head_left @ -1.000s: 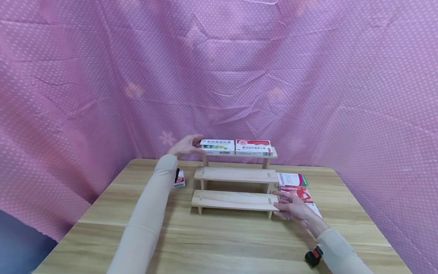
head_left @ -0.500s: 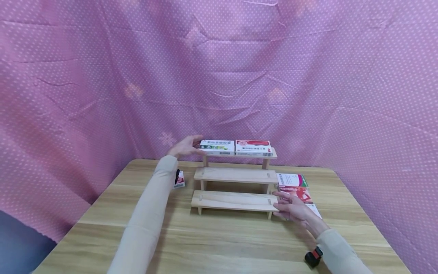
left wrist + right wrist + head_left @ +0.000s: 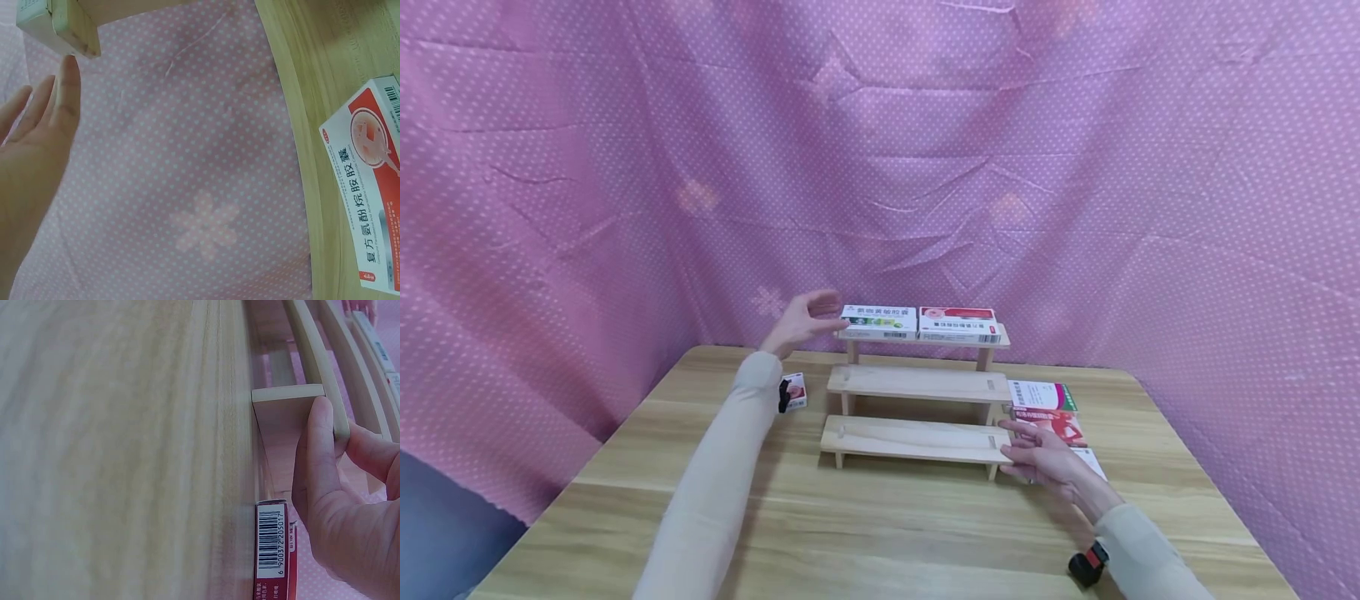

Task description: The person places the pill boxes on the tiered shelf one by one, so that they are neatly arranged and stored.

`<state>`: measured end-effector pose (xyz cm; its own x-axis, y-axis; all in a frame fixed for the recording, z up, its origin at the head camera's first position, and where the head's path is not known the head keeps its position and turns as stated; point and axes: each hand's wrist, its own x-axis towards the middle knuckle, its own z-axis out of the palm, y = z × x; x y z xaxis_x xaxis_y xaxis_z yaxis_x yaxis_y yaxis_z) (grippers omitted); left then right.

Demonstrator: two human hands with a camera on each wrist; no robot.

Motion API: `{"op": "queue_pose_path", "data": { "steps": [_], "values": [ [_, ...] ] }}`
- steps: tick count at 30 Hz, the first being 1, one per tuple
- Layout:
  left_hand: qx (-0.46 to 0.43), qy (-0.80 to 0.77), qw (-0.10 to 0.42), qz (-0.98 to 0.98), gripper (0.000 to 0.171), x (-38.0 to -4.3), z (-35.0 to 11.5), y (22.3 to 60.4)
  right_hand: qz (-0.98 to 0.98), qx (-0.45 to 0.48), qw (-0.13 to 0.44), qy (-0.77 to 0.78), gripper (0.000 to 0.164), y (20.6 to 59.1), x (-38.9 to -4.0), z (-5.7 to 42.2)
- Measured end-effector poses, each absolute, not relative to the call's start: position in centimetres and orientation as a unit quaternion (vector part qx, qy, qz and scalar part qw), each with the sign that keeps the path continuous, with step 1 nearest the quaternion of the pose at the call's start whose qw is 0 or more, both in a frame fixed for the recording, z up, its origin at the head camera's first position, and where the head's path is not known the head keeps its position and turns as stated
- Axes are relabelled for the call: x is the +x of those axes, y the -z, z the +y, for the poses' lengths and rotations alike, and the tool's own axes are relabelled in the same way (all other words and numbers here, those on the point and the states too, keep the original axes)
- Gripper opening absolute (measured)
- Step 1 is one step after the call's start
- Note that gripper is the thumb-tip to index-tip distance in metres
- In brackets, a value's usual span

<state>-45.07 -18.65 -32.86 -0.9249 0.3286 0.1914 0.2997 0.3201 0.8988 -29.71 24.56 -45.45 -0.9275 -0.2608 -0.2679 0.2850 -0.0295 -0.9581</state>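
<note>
Before pink dotted cloth (image 3: 925, 167), crosswise oblong white-green carton (image 3: 878, 320) is set three o'clock from unclenched left hand (image 3: 801, 324); stepped wooden stand (image 3: 917, 382) is pinched by right hand (image 3: 1051, 462).

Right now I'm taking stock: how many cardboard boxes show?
6: white-green box, white-red box atop the pale wooden rack; another box left of it; to its right, white-purple box, red box, partly hidden white box. More may be hidden.

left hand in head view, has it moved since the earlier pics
Yes: the left hand has shifted slightly to the left, judged against the wooden rack in that view.
</note>
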Motion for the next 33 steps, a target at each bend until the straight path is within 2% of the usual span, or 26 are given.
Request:
{"op": "queue_pose_path", "data": {
  "steps": [5, 11, 18, 25, 33],
  "values": [
    [0.174, -0.542, -0.011, 0.822, 0.068, -44.8, -19.2, 33.0, 0.668, 0.006, 0.191, 0.720, 0.067, 45.4, -29.6, 24.5],
    [0.168, -0.532, -0.011, 0.830, 0.049, -44.6, -20.1, 33.7, 0.662, 0.008, 0.192, 0.724, 0.068, 45.4, -29.5, 24.6],
    [0.196, -0.509, -0.006, 0.838, 0.035, -43.4, -21.4, 34.0, 0.667, 0.015, 0.185, 0.721, 0.065, 45.3, -29.5, 24.6],
    [0.173, -0.511, -0.006, 0.842, 0.037, -43.3, -22.8, 35.6, 0.672, 0.018, 0.181, 0.718, 0.064, 45.3, -29.4, 24.8],
    [0.160, -0.509, -0.004, 0.846, 0.041, -41.7, -24.8, 37.7, 0.668, 0.018, 0.183, 0.721, 0.068, 45.4, -29.4, 24.5]
  ]
}}
